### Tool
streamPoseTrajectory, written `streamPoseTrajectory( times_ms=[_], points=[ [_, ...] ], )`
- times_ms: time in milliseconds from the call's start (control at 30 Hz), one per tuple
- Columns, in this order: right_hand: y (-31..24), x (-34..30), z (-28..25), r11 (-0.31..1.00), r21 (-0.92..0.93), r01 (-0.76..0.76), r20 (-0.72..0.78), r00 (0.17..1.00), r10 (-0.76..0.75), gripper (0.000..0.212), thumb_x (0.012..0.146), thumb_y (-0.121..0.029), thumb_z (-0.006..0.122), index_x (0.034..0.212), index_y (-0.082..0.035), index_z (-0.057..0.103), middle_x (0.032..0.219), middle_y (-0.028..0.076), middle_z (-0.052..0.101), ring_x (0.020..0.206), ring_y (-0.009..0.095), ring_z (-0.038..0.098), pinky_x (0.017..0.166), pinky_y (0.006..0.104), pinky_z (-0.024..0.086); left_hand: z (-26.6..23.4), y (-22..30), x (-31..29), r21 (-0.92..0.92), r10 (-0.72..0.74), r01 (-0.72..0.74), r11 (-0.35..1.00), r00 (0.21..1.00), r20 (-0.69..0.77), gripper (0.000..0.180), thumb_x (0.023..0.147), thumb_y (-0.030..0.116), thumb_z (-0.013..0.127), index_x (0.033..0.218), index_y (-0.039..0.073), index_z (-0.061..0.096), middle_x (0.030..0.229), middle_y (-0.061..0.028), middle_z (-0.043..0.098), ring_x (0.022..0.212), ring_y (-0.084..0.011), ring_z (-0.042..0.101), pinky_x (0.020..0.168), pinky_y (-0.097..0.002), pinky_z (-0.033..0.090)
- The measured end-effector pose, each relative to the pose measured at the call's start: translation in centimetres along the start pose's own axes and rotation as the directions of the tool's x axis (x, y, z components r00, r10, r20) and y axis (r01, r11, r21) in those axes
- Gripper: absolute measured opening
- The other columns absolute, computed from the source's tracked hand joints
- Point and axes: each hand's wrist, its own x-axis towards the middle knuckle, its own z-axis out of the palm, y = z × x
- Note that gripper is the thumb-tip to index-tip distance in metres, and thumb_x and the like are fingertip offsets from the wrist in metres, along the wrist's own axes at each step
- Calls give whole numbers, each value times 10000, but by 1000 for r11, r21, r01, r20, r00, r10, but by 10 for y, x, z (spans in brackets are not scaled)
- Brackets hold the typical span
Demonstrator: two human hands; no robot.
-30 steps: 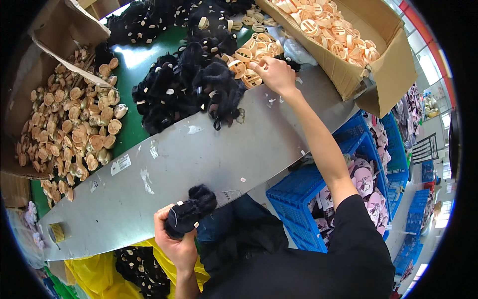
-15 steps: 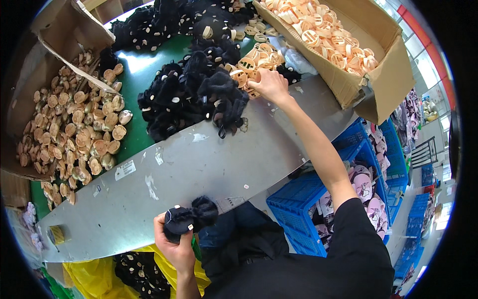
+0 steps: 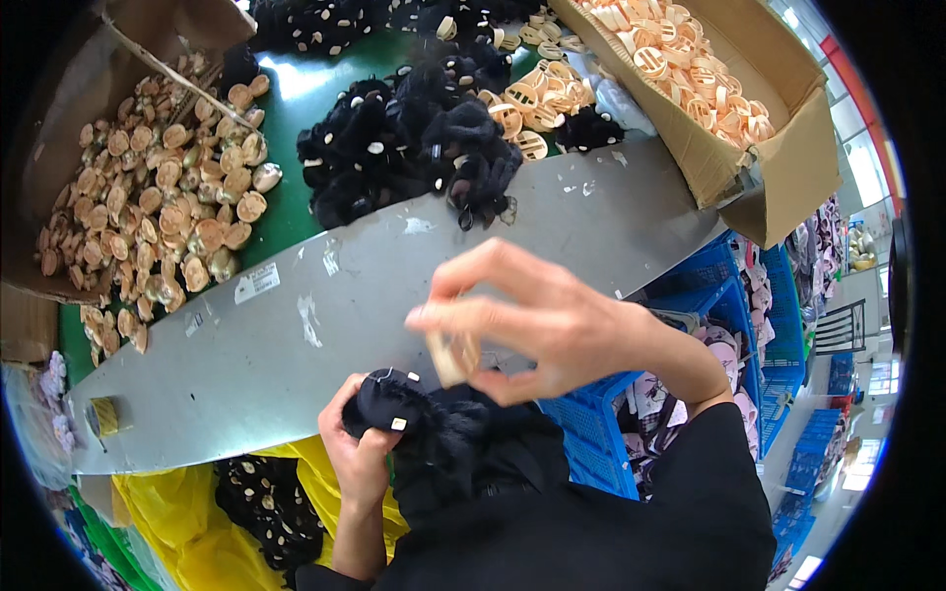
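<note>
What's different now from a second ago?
The right hand has come back from the peach pile toward the left hand, now holding a blurred peach piece. The left hand still grips the black fluffy piece; the cartons look unmoved on the table.

At the left, a torn cardboard box (image 3: 67, 118) spills tan and gold half-shells (image 3: 177, 192) onto a green surface (image 3: 296, 187). A white label (image 3: 257, 283) is stuck to the metal sheet (image 3: 473, 286) nearby, and a yellowish roll of tape (image 3: 101, 416) sits near its left end. Below hangs yellow plastic (image 3: 177, 517) — bright and crumpled. At the right stand blue crates (image 3: 596, 443) with pink, dark-patterned pieces (image 3: 724, 360) inside; beyond them — a black slatted chair (image 3: 839, 320).
</note>
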Motion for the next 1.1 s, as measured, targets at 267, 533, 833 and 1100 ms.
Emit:
streamPoseTrajectory(
  times_ms=[267,533,833,1100],
  points=[
    [-27,0,30,972,216,-90,-39,994,101,621,657,-116,840,1245,-48,650,1158,137,598,938,262,671,745,346,599,0,-3,-13,86,137,-143,986,988,64,311,732,84,744,996,7,600,967,-20,636,900,-99,574,842,-250,466],
    [-55,1,64,992,-31,-123,-308,945,108,513,688,-238,883,1123,-12,731,1011,144,654,726,205,697,611,290,594,9,-22,-26,343,491,-431,834,864,-108,542,728,270,902,1068,20,562,1117,-133,604,985,-219,618,885,-330,494],
    [-62,4,72,987,-115,-111,-375,925,61,539,784,-421,862,1069,15,723,950,141,664,717,212,696,576,287,586,6,-16,-32,300,487,-458,837,873,-25,501,836,362,796,1126,25,565,1121,-101,601,993,-183,604,861,-335,488],
    [-49,11,81,990,-128,-59,-373,928,7,389,868,-412,725,796,-34,667,750,79,598,542,199,578,494,296,452,0,-16,-23,520,637,-628,579,746,192,413,789,205,841,1091,5,641,1084,-148,657,947,-283,656,817,-372,538]
  ],
)
